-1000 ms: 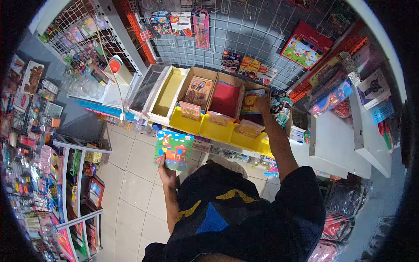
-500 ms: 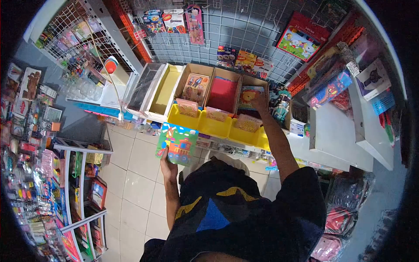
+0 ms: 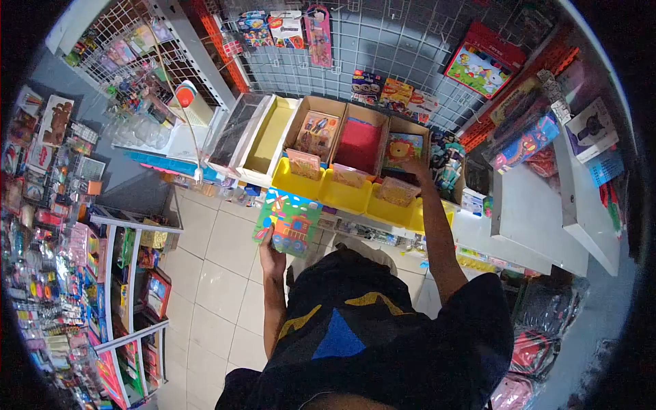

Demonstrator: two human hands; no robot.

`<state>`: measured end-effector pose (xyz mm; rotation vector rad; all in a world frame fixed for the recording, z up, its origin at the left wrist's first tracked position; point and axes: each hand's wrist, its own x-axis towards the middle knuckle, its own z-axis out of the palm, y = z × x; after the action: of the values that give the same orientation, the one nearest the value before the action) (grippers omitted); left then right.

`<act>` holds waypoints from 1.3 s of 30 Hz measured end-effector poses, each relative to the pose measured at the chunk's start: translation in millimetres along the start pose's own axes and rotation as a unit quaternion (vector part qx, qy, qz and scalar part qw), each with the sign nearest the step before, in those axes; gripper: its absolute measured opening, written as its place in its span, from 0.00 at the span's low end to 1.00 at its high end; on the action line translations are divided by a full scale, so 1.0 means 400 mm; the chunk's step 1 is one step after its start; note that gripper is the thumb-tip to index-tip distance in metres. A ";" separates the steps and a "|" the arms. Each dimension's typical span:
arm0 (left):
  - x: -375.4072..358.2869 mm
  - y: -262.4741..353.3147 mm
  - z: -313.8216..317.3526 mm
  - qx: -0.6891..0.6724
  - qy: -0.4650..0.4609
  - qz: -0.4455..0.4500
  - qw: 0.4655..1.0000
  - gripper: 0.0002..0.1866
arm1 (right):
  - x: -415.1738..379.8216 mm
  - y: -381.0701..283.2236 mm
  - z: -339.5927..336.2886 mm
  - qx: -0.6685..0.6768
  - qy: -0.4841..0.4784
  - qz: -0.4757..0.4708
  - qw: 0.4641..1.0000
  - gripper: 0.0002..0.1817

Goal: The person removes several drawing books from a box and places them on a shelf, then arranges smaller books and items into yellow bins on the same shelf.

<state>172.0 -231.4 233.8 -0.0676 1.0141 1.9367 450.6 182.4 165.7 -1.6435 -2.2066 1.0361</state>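
Observation:
My left hand [image 3: 272,258] is closed on the lower edge of a green and blue picture board [image 3: 288,222] with a windmill and a train-like shape, held over the floor in front of the shelf. My right hand [image 3: 417,169] reaches over the front of a cardboard box [image 3: 426,147], at the lower edge of a lion picture card [image 3: 404,149] inside it; its fingers are too dark and small to make out. Left of that box stand one with a red item [image 3: 359,145] and one with a brown picture puzzle [image 3: 318,133].
Yellow bins [image 3: 345,193] line the shelf front. At the left is a white tray [image 3: 270,140]; at the right, a box of dark packets [image 3: 447,164] and white shelf panels [image 3: 523,219]. A wire grid [image 3: 383,44] rises behind. Stocked racks [image 3: 130,287] stand at the left.
The view has shifted, so the shelf appears slightly farther right. My right hand has drawn back a little towards the box's front, showing more of the lion card. My left hand still holds the board.

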 end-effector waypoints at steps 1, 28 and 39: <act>-0.004 -0.001 -0.001 0.002 0.010 -0.002 1.000 0.22 | 0.001 0.017 -0.003 0.008 -0.013 0.011 1.000 0.38; -0.006 -0.019 -0.019 0.003 -0.067 -0.036 0.997 0.23 | 0.021 0.025 0.047 0.303 0.395 -0.110 0.860 0.28; 0.027 -0.027 -0.061 -0.031 -0.073 -0.037 0.996 0.23 | -0.220 -0.269 0.013 0.703 0.156 -0.035 0.693 0.19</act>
<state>165.6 -237.8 206.5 0.0011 0.8439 1.8764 397.7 86.4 251.5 -0.7986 -0.6408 1.5777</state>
